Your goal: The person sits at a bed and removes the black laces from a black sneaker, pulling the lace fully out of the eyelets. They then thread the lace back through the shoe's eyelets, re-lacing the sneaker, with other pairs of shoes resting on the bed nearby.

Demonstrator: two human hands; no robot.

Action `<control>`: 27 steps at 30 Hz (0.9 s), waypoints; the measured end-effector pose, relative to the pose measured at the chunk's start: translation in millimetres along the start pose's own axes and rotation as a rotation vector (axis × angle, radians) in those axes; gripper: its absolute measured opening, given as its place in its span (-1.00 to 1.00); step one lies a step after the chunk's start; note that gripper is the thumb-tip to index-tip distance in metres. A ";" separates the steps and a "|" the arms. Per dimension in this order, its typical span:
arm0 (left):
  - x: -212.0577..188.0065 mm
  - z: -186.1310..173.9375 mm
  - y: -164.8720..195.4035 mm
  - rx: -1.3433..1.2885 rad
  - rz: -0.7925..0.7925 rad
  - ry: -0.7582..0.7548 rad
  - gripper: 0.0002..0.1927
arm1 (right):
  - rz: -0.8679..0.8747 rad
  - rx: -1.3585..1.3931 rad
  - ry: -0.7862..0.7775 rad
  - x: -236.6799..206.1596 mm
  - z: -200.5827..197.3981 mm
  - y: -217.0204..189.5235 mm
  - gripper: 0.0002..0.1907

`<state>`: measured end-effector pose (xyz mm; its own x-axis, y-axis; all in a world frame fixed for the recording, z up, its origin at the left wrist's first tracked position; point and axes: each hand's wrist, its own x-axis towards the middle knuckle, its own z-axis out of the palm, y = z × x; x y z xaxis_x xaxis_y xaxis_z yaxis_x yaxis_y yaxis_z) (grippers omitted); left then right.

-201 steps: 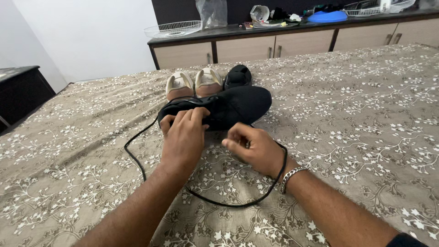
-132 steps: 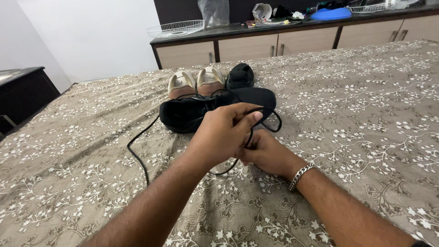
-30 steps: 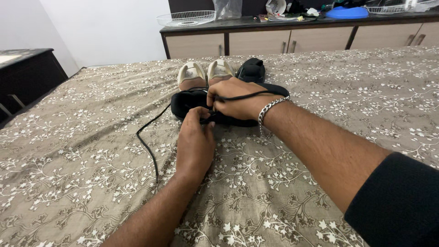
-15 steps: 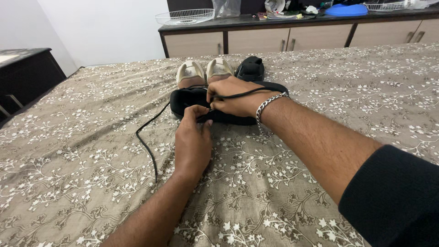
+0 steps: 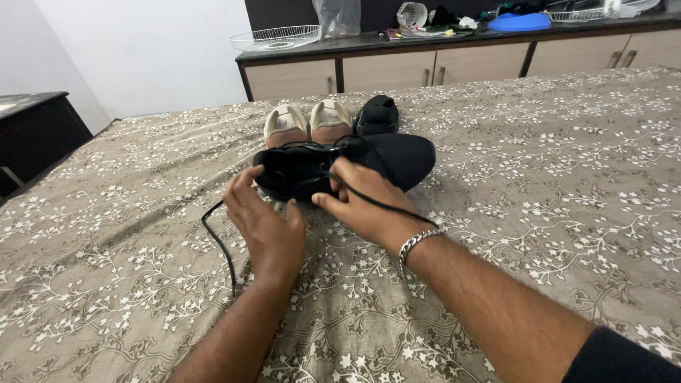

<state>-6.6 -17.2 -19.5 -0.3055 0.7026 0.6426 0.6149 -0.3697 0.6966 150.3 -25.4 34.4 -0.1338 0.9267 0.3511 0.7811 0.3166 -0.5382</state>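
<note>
On floral bedspread [image 5: 539, 213], black sneaker [image 5: 340, 167] lying toe right, matte, long black lace [image 5: 216, 241] trailing left, left hand [image 5: 266, 223] cupping heel, right hand [image 5: 365, 202] pinching lace, beige shoes [image 5: 308, 122] behind

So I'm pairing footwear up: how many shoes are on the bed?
4. One black shoe lies at both hands; two beige shoes stand side by side behind it; a second black shoe stands right of them. Others could be hidden behind.

4 shoes [image 5: 340, 167], 1 lace [image 5: 220, 245], 2 hands [image 5: 266, 220]
</note>
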 end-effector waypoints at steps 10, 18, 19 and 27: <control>26.4 2.4 -21.2 -0.054 -0.129 -0.197 0.22 | 0.199 0.218 -0.105 -2.0 22.9 17.2 -0.39; 29.8 -0.9 -17.0 0.015 -0.083 -0.179 0.11 | 0.130 0.195 -0.025 5.5 21.2 12.6 -0.48; 28.9 -0.6 -16.7 0.019 -0.089 -0.181 0.09 | 0.121 0.210 -0.014 4.2 21.8 13.2 -0.51; 19.5 4.5 -14.9 -0.062 0.105 -0.100 -0.04 | -0.001 0.257 0.041 -1.3 22.0 22.6 -0.60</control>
<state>-18.5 4.8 -18.8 -0.1665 0.7139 0.6802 0.5924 -0.4790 0.6477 154.7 -15.0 4.9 -0.1052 0.9192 0.3794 0.5994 0.3630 -0.7134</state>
